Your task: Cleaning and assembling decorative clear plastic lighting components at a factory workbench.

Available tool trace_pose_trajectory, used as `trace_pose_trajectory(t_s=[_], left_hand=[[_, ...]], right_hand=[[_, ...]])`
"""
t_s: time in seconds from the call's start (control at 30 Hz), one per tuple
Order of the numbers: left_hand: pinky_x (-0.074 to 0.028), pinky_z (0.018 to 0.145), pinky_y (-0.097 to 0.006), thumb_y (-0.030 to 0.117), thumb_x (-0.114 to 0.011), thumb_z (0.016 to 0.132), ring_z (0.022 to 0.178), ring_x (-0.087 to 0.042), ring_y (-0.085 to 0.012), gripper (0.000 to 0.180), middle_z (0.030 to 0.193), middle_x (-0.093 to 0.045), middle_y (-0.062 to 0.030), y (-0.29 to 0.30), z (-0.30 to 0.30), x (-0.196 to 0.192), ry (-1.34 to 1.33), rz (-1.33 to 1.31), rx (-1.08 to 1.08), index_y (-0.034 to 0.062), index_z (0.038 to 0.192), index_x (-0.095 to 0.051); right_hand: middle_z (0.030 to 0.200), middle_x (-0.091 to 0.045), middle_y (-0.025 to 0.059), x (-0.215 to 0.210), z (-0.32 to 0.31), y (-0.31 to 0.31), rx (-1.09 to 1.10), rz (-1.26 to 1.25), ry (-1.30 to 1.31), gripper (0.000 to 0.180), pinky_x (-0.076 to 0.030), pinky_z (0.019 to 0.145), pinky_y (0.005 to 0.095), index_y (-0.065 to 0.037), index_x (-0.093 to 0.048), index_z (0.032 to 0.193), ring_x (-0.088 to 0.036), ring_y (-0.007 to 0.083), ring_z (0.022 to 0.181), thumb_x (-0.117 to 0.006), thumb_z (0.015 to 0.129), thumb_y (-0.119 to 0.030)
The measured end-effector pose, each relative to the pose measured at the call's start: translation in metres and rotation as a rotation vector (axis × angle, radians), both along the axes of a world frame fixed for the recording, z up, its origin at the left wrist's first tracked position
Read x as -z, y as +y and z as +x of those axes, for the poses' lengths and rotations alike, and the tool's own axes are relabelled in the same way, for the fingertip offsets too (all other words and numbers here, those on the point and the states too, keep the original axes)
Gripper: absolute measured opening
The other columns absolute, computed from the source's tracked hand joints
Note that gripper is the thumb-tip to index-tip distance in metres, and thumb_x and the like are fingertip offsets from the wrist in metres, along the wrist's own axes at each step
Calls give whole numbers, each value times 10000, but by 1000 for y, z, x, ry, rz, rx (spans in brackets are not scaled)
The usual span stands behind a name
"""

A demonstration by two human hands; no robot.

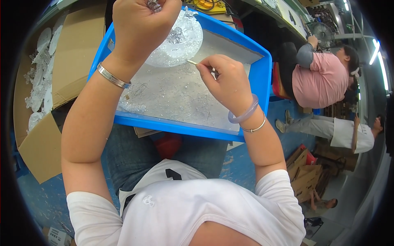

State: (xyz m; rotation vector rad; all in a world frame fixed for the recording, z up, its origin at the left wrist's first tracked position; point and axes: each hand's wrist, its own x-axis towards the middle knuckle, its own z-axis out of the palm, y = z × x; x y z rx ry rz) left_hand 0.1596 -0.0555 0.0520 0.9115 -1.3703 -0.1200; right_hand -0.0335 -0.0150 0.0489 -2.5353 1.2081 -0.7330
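Observation:
My left hand [141,30] is raised over the far left of a blue tray [180,130], its fingers closed on a small clear piece [154,5] that they mostly hide. Just past that wrist, a round, clear, textured disc [186,45] lies in the tray, with glassy bits on it. My right hand [225,80] pinches a thin, pale stick [191,62] between thumb and fingers. The stick's tip is at the disc's near right edge; I cannot tell if they touch. Small clear fragments [176,90] are scattered over the tray's whitish bottom.
An open cardboard box [78,49] on the left holds several clear discs and pieces [41,78]. Beyond the tray runs a workbench with a yellow item [211,6]. To the right, a person in pink [324,80] sits, and another in white [353,133] stands near cardboard boxes [305,176].

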Motion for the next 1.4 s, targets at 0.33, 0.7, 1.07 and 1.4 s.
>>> trace_pose_trajectory(t_s=[0.33, 0.7, 1.07, 1.4], left_hand=[[-241, 438, -168, 37, -587, 754, 507, -308, -3, 232, 520, -368, 73, 0, 3, -2, 13, 1, 6, 10, 567, -451], [-218, 432, -175, 37, -577, 754, 503, -284, -4, 266, 511, -335, 72, 0, 2, -3, 21, 12, 2, 17, 554, -404], [-209, 431, -180, 39, -572, 756, 500, -268, -7, 289, 512, -319, 72, 0, 0, -3, 53, 65, 21, 28, 544, -375], [-217, 433, -178, 37, -570, 765, 501, -279, -4, 286, 516, -329, 73, 0, 3, -2, 47, 78, 56, 29, 550, -381]], right_hand=[[641, -579, 99, 1, 0, -1, 3, -18, -49, 100, -397, 447, 228, 13, -604, 731, -512, 150, 495, -611, 753, -84], [646, -582, 99, -1, -4, -6, 20, -12, -34, 99, -403, 457, 227, 14, -602, 731, -516, 155, 505, -610, 752, -82], [653, -582, 97, -1, -5, -8, 34, -33, -43, 96, -406, 456, 232, 6, -602, 736, -517, 156, 500, -613, 754, -88], [649, -587, 98, 0, -8, -10, 54, -37, -49, 106, -407, 460, 228, 14, -606, 734, -514, 152, 498, -611, 754, -90]])
